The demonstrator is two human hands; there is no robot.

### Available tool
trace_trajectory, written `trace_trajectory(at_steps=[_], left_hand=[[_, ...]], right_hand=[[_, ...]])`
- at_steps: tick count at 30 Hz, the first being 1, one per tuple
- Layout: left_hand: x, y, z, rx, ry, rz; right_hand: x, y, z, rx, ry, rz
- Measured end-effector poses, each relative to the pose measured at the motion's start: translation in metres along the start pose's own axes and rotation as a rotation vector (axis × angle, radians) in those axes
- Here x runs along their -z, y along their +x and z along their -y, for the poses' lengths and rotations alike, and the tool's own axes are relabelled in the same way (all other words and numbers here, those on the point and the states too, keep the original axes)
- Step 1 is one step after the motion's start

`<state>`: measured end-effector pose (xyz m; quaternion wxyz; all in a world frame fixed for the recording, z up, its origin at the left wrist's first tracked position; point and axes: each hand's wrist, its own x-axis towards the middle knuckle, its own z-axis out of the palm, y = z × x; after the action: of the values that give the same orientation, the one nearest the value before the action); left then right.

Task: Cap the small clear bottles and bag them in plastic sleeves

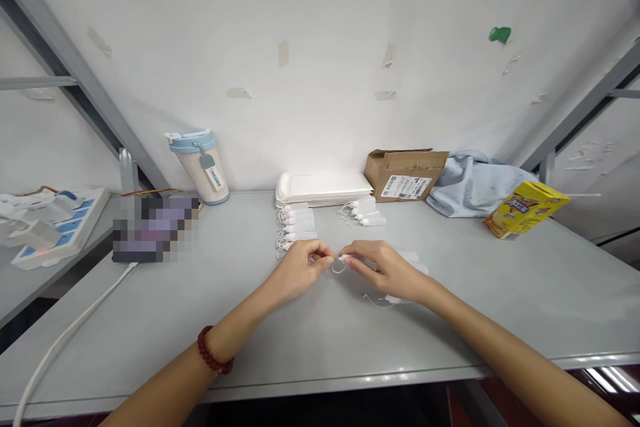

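Note:
Above the grey table, my left hand (299, 269) pinches one end of a thin white cord loop (339, 271). The other side of that loop meets a small white tip held between the thumb and fingers of my right hand (387, 268); whatever else sits in that palm is hidden. Just beyond my left hand lies a row of small white tubes with cord loops (300, 220). A smaller group of such tubes (369, 211) rests further right. More white tubes (397, 299) are partly covered by my right hand and wrist.
Against the wall are a stack of white packets (325, 187), a cardboard box (407, 177) and a pale blue cloth (477, 180). A yellow carton (525, 210) stands right. Left are a tumbler (203, 170), a blurred phone (155, 230) with its white cable (75, 337), and a power strip (70, 227).

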<state>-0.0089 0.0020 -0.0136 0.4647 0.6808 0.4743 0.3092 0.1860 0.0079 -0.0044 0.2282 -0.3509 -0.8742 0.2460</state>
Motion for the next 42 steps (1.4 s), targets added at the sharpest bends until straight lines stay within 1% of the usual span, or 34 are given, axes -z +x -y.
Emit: trace_trajectory(at_steps=[6,12,18,22,26,30,33,38,42], left_hand=[[-0.003,-0.002,0.001,0.003,0.025,-0.025],[-0.006,-0.002,0.000,-0.016,0.048,-0.053],[-0.008,-0.003,0.001,-0.013,0.052,-0.052],[-0.005,-0.001,-0.002,-0.024,0.003,-0.046],[0.001,0.001,-0.006,-0.010,-0.086,-0.086],[0.005,0.000,-0.006,0.001,-0.126,-0.043],[0.003,0.000,-0.005,-0.015,-0.138,-0.011],[-0.003,-0.003,-0.003,-0.015,-0.125,-0.012],[-0.005,-0.005,-0.003,-0.012,-0.129,-0.002]], right_hand=[[-0.005,0.001,-0.001,0.041,-0.058,-0.022],[-0.008,-0.001,0.000,0.022,-0.015,-0.029],[-0.008,-0.001,0.001,0.015,-0.028,-0.015],[-0.006,0.001,0.001,0.015,0.003,-0.047],[0.000,0.000,0.003,0.004,0.083,-0.096],[0.004,0.000,0.004,-0.003,0.095,-0.108],[0.003,0.000,0.003,0.004,0.082,-0.099],[-0.001,0.001,0.004,-0.005,0.057,-0.063],[-0.003,0.000,0.004,0.015,0.074,-0.045]])
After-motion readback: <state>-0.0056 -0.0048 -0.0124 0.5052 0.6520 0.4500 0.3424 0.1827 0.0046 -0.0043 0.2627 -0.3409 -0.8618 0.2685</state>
